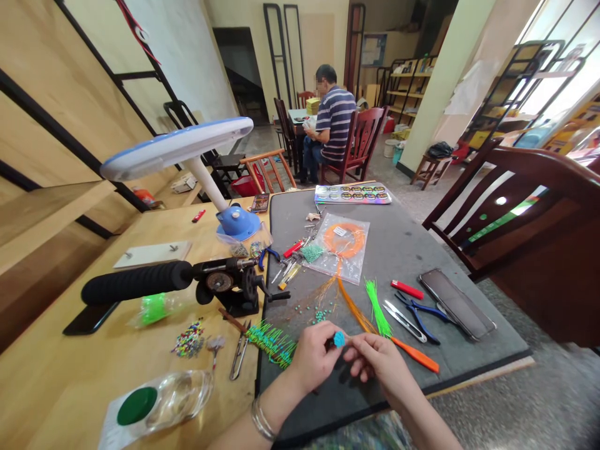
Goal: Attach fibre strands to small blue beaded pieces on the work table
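Note:
A small turquoise bead or knot (pixel 339 339) is pinched at the fingertips of my left hand (pixel 314 356), and my right hand (pixel 379 365) holds it from the other side. Both hands are above a grey work mat (pixel 398 250). Next to my right hand lie a bundle of orange strands (pixel 356 315), a bundle of bright green strands (pixel 377 309) and an orange-handled tool (pixel 415 354). Blue-handled pliers (pixel 417 315) rest beyond them. Loose turquoise beads (pixel 320 316) are scattered just above my fingers.
A vise with a black foam handle (pixel 135 282) and a blue-based lamp (pixel 237 222) stand on the wooden table at left. Beads, scissors, a phone (pixel 457 304) and a bagged orange coil (pixel 340 244) surround the mat. A seated person (pixel 332 119) works at a far table.

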`<state>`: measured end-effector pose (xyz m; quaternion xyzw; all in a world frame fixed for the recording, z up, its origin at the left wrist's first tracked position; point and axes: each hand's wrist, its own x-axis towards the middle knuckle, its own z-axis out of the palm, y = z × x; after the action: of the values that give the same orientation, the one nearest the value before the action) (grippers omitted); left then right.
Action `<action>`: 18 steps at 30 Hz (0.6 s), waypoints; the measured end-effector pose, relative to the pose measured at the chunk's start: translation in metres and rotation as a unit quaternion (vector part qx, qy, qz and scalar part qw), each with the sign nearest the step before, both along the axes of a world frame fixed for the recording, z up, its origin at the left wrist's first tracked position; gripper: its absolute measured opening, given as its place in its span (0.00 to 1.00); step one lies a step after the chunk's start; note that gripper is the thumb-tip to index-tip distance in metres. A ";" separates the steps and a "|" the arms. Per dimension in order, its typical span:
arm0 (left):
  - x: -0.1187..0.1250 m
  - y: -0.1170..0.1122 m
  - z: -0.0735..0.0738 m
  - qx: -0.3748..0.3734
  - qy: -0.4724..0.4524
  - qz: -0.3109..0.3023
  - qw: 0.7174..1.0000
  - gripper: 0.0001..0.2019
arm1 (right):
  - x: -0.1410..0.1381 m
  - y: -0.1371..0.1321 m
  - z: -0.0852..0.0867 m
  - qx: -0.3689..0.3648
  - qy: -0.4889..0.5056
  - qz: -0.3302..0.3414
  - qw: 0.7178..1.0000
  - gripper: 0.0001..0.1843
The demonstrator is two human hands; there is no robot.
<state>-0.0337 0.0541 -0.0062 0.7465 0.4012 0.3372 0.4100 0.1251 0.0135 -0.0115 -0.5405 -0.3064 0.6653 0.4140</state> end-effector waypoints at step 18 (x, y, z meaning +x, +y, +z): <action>0.000 0.001 0.000 -0.148 -0.012 0.014 0.989 0.10 | -0.013 -0.003 -0.012 0.161 -0.212 -0.037 0.963 0.14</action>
<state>-0.0338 0.0548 -0.0058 0.6676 0.4524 0.2890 0.5159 0.1118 0.0108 -0.0234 -0.6061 -0.4698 0.4622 0.4452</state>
